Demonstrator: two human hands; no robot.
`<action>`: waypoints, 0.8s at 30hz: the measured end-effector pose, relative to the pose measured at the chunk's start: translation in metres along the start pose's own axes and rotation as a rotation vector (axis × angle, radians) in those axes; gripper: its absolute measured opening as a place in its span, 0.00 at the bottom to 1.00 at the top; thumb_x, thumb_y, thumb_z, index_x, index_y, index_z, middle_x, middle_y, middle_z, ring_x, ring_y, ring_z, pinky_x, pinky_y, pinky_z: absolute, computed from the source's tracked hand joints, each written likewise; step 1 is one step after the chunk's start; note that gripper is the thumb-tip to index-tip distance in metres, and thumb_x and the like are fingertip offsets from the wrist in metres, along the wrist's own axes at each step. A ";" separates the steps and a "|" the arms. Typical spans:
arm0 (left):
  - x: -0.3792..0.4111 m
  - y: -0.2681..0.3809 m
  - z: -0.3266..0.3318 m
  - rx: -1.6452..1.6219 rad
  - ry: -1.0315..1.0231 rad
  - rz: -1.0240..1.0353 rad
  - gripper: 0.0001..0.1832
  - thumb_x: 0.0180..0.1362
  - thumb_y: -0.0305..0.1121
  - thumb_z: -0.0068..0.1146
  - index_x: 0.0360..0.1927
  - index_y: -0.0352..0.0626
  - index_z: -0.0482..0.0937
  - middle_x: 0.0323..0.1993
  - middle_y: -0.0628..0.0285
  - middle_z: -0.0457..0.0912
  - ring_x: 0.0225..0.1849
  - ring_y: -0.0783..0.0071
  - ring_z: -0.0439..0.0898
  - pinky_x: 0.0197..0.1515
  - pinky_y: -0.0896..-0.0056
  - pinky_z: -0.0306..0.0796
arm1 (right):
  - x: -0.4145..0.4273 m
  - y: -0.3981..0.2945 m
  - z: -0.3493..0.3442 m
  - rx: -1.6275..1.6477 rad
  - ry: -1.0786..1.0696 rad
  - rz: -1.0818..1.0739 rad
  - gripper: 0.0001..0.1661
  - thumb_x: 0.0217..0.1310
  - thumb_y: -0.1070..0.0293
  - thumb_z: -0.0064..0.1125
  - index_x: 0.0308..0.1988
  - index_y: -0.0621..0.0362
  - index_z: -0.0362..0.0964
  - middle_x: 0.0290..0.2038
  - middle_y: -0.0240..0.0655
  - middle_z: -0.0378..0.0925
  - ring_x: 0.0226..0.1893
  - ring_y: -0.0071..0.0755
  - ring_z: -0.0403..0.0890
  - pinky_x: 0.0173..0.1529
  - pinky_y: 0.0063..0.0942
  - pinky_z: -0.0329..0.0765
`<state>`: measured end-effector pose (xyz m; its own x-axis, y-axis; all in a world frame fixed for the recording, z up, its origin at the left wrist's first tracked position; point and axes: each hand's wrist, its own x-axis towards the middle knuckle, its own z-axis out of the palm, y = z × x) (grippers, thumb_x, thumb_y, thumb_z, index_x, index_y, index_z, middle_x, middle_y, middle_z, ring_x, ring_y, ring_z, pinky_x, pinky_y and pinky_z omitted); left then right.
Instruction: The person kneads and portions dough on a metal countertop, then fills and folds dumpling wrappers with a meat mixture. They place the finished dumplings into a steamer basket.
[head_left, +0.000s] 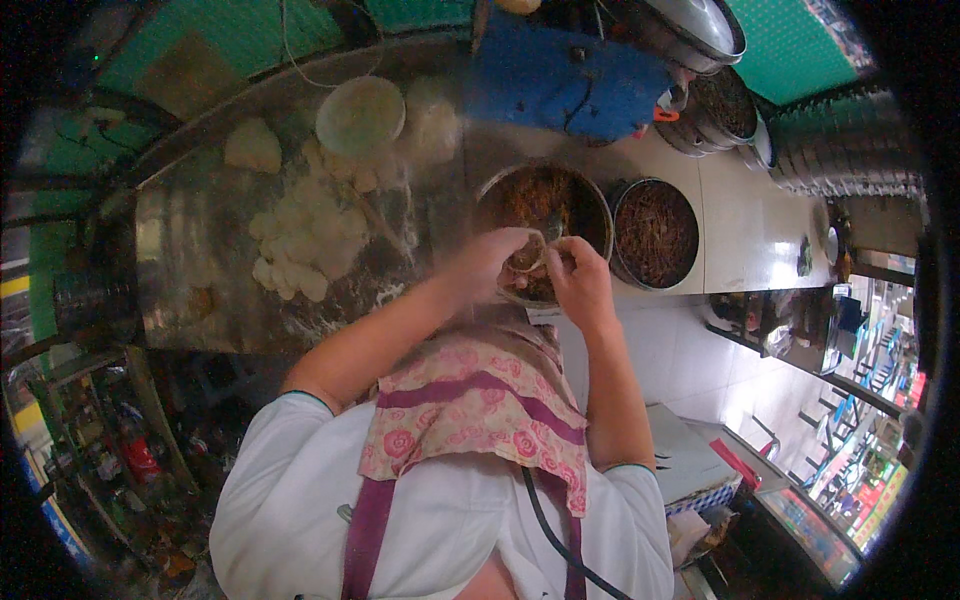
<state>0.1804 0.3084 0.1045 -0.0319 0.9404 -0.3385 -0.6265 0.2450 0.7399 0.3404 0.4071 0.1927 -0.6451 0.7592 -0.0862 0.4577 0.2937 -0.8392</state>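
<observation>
Cupped in my left hand (511, 251) is a round dough wrapper (538, 253) with dark filling inside. My right hand (581, 274) pinches the wrapper's edge from the right, fingertips together. Both hands are above a large metal basin (606, 208) that holds a brown, shredded-looking filling (525, 196). What looks like part of a metal spoon shows in the basin, mostly hidden by my hands. Off to the left, a heap of pale dough pieces (311, 225) lies on the floured worktop (187, 262).
Right of the basin stands a round steamer (656, 232) lined with brown strands. Behind the dough are a pale bowl (360, 116), a dough lump (253, 148) and a rolling pin (382, 221). A blue box (562, 79) and stacked steamers (847, 142) line the back.
</observation>
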 end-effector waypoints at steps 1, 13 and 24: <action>-0.012 0.015 0.016 -0.095 0.030 -0.039 0.19 0.73 0.41 0.49 0.58 0.39 0.77 0.43 0.66 0.81 0.40 0.76 0.78 0.42 0.72 0.73 | 0.000 -0.006 -0.001 0.020 -0.003 0.019 0.08 0.65 0.70 0.64 0.42 0.63 0.78 0.38 0.48 0.84 0.39 0.46 0.86 0.43 0.37 0.80; -0.012 0.027 0.027 0.331 0.067 -0.005 0.18 0.71 0.33 0.45 0.61 0.42 0.77 0.40 0.69 0.81 0.37 0.79 0.76 0.40 0.74 0.72 | 0.000 -0.012 0.001 0.042 -0.034 -0.100 0.10 0.64 0.73 0.64 0.45 0.62 0.76 0.36 0.47 0.83 0.37 0.46 0.85 0.41 0.35 0.79; -0.004 0.004 -0.001 0.134 0.038 0.111 0.22 0.72 0.40 0.50 0.63 0.39 0.74 0.51 0.63 0.81 0.52 0.70 0.80 0.55 0.64 0.77 | 0.002 0.004 0.002 0.036 -0.020 -0.085 0.10 0.64 0.71 0.64 0.43 0.63 0.77 0.38 0.49 0.83 0.40 0.53 0.85 0.44 0.39 0.80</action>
<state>0.1773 0.3052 0.1087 -0.1260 0.9545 -0.2703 -0.5083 0.1718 0.8439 0.3401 0.4083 0.1881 -0.6929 0.7207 -0.0245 0.3792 0.3352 -0.8625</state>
